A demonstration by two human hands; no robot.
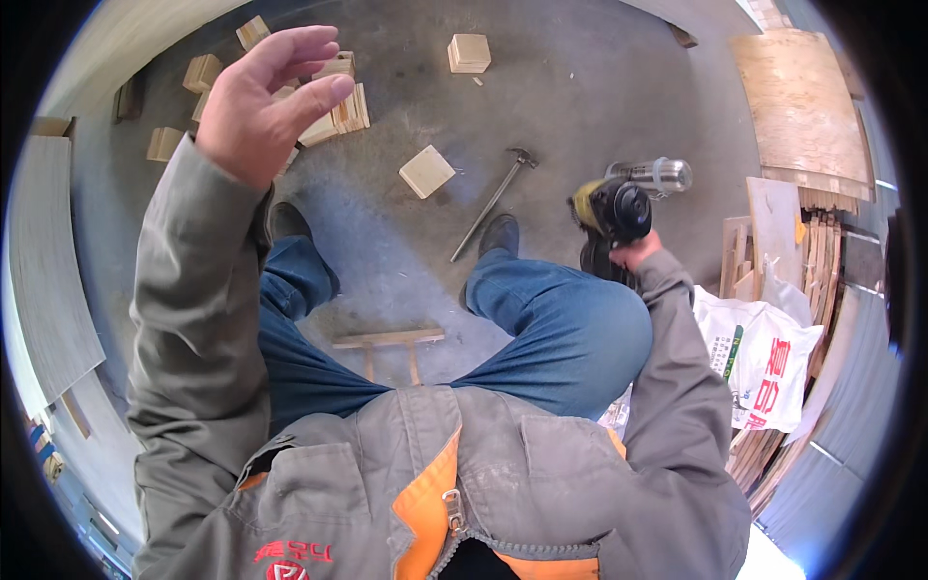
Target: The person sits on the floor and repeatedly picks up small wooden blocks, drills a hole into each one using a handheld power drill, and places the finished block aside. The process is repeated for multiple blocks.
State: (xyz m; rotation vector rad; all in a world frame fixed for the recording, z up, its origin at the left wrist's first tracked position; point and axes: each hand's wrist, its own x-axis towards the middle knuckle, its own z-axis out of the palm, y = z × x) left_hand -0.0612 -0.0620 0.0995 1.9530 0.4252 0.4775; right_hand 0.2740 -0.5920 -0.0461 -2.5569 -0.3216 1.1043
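Note:
My left hand (266, 106) is raised at the upper left, fingers apart and slightly curled, with nothing in it. Below and beyond it, a group of small wooden blocks (353, 114) lies on the floor, partly hidden by the hand. Beside my right knee, my right hand (638, 251) grips a yellow and black nail gun (621, 209) by its handle; its nose is not visible. Between my feet and the nail gun lies a claw hammer (491, 205). A square wooden block (426, 172) rests on the floor ahead of my feet.
A steel flask (667, 175) lies just beyond the nail gun. Another block (470, 53) sits farther off. Along the right are a white sack (759, 362), plywood sheets (802, 106) and stacked wood strips (820, 256). A wooden frame (387, 338) shows between my legs; panels (53, 261) lean at left.

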